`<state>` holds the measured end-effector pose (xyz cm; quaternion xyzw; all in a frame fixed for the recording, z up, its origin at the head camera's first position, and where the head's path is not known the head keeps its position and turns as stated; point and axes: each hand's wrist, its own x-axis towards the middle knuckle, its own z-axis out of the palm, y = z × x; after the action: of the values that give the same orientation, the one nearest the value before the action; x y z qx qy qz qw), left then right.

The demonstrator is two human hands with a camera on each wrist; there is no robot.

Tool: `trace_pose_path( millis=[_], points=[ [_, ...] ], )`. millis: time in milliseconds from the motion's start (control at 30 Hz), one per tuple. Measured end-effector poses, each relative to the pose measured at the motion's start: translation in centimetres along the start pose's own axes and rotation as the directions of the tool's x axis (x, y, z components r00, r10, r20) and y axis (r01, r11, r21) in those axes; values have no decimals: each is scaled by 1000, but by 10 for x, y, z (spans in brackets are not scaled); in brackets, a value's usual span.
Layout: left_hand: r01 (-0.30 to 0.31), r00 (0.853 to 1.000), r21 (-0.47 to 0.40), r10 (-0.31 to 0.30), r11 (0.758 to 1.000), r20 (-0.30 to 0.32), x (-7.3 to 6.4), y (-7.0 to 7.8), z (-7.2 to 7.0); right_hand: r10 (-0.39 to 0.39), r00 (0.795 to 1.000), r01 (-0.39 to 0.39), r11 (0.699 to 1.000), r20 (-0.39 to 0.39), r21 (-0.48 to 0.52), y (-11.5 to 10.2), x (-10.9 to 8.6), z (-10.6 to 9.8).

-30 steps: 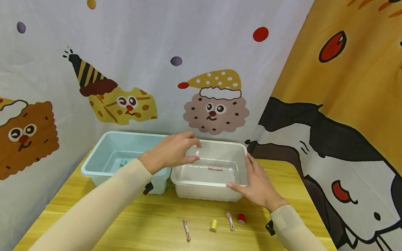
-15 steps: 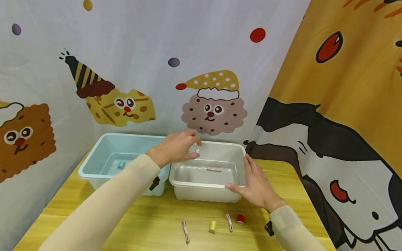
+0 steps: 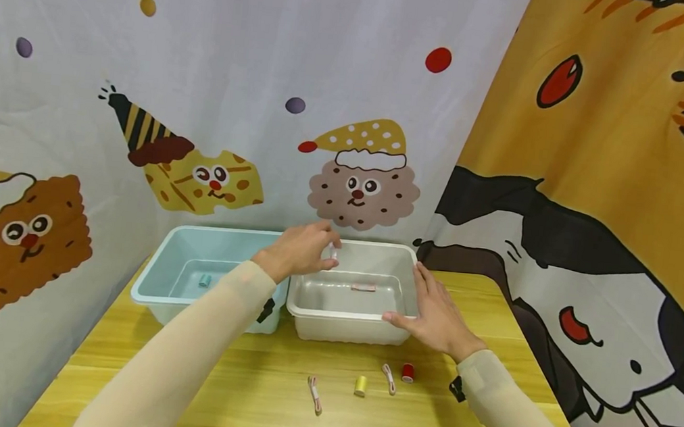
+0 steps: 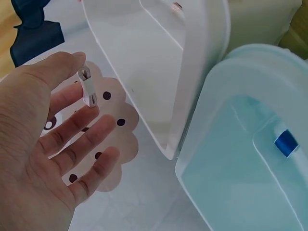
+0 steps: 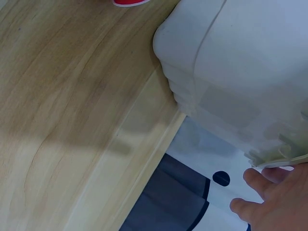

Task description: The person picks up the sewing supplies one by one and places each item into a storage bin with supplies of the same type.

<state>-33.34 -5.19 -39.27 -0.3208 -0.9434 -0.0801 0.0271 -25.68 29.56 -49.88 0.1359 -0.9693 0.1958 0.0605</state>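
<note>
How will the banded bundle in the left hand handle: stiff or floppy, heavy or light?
The banded bundle probably holds its shape: it looks straight, pinched in the left hand. Likely light, being small enough to sit between thumb and fingertips. Its looped ends may squash, as only the middle looks wrapped.

The left hand (image 3: 302,251) partly hides its bundle (image 4: 88,87) in the head view. The right wrist view crops the red spool (image 5: 130,2).
</note>
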Motion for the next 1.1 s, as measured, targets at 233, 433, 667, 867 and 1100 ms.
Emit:
trace_pose_path(
  millis=[233,433,667,867,1100],
  points=[
    [15,1000,-5,-15,1000,11,1,2,0,3,1000,-3,1000,8,-6,0,0,0],
    [17,1000,5,-17,1000,24,0,3,-1,-1,1000,1,1000,8,-9,0,0,0],
    [-10,1000,16,10,1000,4,-4,4,-2,7,1000,-7,1000,13,-9,0,-1,0],
    [-45,999,35,45,998,-18,-12,8,-2,6,1000,-6,1000,13,-12,0,-2,0],
    [-83,993,43,86,996,-80,-24,15,-2,9,1000,-9,1000,10,1,-1,-2,0]
  ],
)
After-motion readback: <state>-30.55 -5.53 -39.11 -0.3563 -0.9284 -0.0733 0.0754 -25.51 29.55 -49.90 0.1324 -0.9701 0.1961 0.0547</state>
